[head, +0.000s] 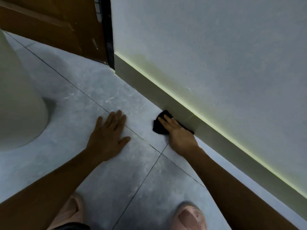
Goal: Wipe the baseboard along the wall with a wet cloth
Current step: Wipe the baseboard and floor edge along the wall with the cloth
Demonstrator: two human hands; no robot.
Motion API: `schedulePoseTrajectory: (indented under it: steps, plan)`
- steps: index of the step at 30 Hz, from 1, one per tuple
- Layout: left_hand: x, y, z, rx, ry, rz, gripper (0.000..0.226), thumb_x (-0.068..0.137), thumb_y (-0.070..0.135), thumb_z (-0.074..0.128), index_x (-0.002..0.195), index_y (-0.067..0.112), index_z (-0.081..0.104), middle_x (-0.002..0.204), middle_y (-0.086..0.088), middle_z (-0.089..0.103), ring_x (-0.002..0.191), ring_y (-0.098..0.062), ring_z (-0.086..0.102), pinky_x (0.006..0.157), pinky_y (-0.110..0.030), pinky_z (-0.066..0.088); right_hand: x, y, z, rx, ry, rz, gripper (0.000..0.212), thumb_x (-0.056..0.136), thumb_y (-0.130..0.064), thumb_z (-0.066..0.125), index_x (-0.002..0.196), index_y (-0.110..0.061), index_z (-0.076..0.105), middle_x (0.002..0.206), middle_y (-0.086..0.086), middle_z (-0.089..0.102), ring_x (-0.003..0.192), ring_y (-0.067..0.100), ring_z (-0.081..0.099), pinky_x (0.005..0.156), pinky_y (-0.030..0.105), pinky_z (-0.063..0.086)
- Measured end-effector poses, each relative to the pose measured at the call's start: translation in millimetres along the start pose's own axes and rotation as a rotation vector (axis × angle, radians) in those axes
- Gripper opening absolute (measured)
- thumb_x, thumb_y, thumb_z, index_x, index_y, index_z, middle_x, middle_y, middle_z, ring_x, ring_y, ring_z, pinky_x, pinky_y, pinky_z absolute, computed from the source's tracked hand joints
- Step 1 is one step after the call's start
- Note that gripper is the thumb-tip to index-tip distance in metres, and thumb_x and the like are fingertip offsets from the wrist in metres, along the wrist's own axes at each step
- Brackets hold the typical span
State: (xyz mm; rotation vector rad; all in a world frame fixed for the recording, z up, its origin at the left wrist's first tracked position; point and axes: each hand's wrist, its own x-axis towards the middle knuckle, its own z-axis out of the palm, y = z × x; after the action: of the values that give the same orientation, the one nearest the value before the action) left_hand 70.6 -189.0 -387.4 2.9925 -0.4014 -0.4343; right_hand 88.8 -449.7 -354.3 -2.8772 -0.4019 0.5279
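Observation:
A pale baseboard [149,83] runs diagonally along the foot of the white wall, from the door frame at upper middle down to the lower right. A black cloth [158,126] is pressed against the baseboard where it meets the floor. My right hand [178,131] lies flat on the cloth with the fingers stretched out, holding it to the board. My left hand [110,132] rests palm down on the grey floor tiles, to the left of the cloth, fingers spread and holding nothing.
A brown wooden door [49,24] and its dark frame [108,34] stand at the upper left. A large white rounded object [18,97] sits on the floor at the far left. Two pink slippers [191,216] show at the bottom edge.

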Motion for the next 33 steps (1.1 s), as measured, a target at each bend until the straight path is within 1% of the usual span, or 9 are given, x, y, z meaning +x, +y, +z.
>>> schedulePoseTrajectory:
  steps: [5,9,14,18,20,22,25,28,33]
  plan:
    - [18,-43,-5,-0.034,-0.001,-0.148,0.091,0.08,0.074,0.013,0.149,0.021,-0.012,0.159,-0.007,-0.015,0.146,-0.027,-0.009,0.114,-0.052,-0.005,-23,14,3,-0.098,0.057,0.043,0.071,0.09,-0.003,0.04,0.148,-0.036,0.016,0.158,-0.012,0.013,0.142,0.013,0.024,0.102,0.03,0.041]
    - [19,-43,0,-0.075,0.013,-0.149,0.097,0.07,0.08,0.004,0.149,0.024,-0.011,0.159,-0.005,-0.015,0.146,-0.027,-0.008,0.114,-0.053,-0.003,31,-28,1,-0.112,0.054,-0.01,0.072,0.089,0.0,0.041,0.15,-0.028,0.015,0.16,-0.003,0.012,0.141,0.019,0.025,0.099,0.037,0.044]
    - [18,-44,2,-0.087,0.064,-0.155,0.097,0.073,0.081,0.004,0.149,0.023,-0.009,0.159,-0.005,-0.011,0.147,-0.027,-0.005,0.114,-0.054,-0.002,104,-79,-11,-0.136,-0.068,-0.057,0.072,0.092,-0.002,0.038,0.151,-0.025,0.003,0.161,-0.002,-0.002,0.144,0.023,0.014,0.108,0.04,0.034]
    - [19,-50,1,-0.062,0.063,-0.163,0.096,0.072,0.079,-0.003,0.149,0.022,-0.011,0.159,-0.004,-0.013,0.147,-0.023,-0.007,0.115,-0.051,-0.005,79,-58,-13,-0.178,-0.017,-0.059,0.071,0.091,-0.006,0.039,0.15,-0.031,0.008,0.16,-0.005,0.007,0.135,0.025,0.036,0.09,0.043,0.05]
    - [22,-65,-4,-0.095,0.074,-0.237,0.095,0.075,0.076,0.005,0.149,0.018,-0.007,0.16,-0.006,-0.01,0.147,-0.025,-0.004,0.115,-0.052,-0.002,51,-40,-8,-0.206,-0.031,0.013,0.071,0.09,-0.008,0.04,0.15,-0.03,0.008,0.16,-0.003,0.01,0.132,0.028,0.042,0.086,0.043,0.051]
    - [23,-82,-5,-0.107,0.066,-0.291,0.095,0.078,0.076,0.012,0.149,0.017,-0.009,0.16,-0.007,-0.011,0.146,-0.026,-0.005,0.114,-0.054,0.0,30,-28,-5,-0.29,-0.112,0.055,0.073,0.091,-0.008,0.036,0.15,-0.025,-0.002,0.16,0.002,0.004,0.136,0.03,0.036,0.088,0.042,0.051]
    - [27,-87,-3,-0.111,0.018,-0.26,0.094,0.078,0.077,0.015,0.148,0.022,-0.015,0.159,-0.004,-0.016,0.146,-0.024,-0.009,0.114,-0.054,0.0,35,-27,-14,-0.338,-0.234,0.07,0.074,0.091,-0.008,0.035,0.15,-0.022,-0.008,0.16,0.004,-0.001,0.127,0.034,0.046,0.084,0.043,0.051]
    - [26,-71,3,-0.129,0.038,-0.237,0.094,0.078,0.078,0.015,0.147,0.023,-0.017,0.159,-0.003,-0.017,0.146,-0.024,-0.01,0.114,-0.055,-0.001,63,-45,-20,-0.371,-0.236,-0.042,0.071,0.093,-0.007,0.033,0.15,-0.02,-0.007,0.16,0.003,-0.004,0.132,0.031,0.039,0.086,0.044,0.05]
    - [28,-82,8,-0.157,0.083,-0.275,0.094,0.078,0.078,0.015,0.147,0.023,-0.017,0.159,-0.002,-0.015,0.146,-0.024,-0.009,0.115,-0.053,0.0,154,-114,-29,-0.339,-0.203,-0.075,0.072,0.093,-0.006,0.038,0.151,-0.02,-0.002,0.16,0.004,-0.003,0.136,0.033,0.03,0.095,0.048,0.045]
